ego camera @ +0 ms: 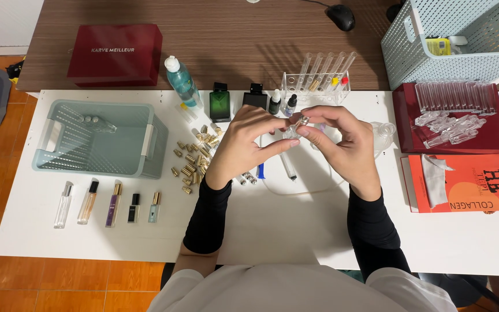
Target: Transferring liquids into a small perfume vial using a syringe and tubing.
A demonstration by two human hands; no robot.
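Observation:
Both my hands meet above the middle of the white table (272, 231). My left hand (244, 144) pinches the body of a small clear glass vial (293, 132) between thumb and fingers. My right hand (342, 141) grips the vial's silver top (304, 121) with its fingertips. Under my hands lie a syringe (287, 166) and a thin clear tube (301, 192). A heap of several gold caps (194, 162) lies just left of my left hand.
A teal basket (96, 138) stands at left, with several small perfume bottles (111, 203) in front of it. Green and black bottles (220, 103) and a test-tube rack (316, 81) line the back. A red tray of clear vials (451, 112) and an orange bag (469, 185) sit right.

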